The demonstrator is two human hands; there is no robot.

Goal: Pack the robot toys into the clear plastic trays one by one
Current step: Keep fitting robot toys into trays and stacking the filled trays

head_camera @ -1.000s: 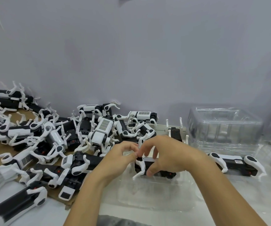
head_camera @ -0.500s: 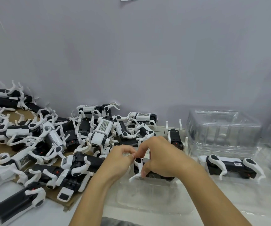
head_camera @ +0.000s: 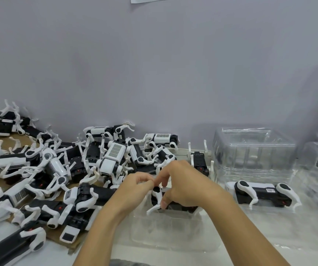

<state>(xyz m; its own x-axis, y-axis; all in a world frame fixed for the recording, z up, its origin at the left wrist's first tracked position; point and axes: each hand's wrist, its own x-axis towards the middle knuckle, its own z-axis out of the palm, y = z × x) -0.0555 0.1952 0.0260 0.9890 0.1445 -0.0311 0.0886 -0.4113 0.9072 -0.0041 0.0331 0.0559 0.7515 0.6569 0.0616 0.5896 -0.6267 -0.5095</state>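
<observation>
Your right hand [head_camera: 185, 186] covers the robot dog toy [head_camera: 159, 199] in hand, fingers curled over its black body, thumb pressed against a white front leg. Your left hand [head_camera: 138, 186] sits at nine o'clock of it, fingertips bunched in a pinch at the toy's upper edge; what they pinch, leg tip or tray rim, cannot be told.

The toy sits at the far edge of the clear plastic tray [head_camera: 173, 233] directly before you, at twelve o'clock of the tray's middle. It appears partly seated, not fully down.

Long axis runs three to nine o'clock, parallel to the wall. Its nine o'clock end, carrying a white hip joint and leg, is visible; the rest is hidden under your palm. Which end is the head cannot be told.

Recommendation: fold each leg flat against the body before pressing, then push down evenly at both ends, so no thin leg snags the tray wall or bends.

Reference: the packed toy [head_camera: 263, 195] at three o'clock lies on the same axis. The unpacked pile [head_camera: 62, 169] waits at nine to ten o'clock.
</observation>
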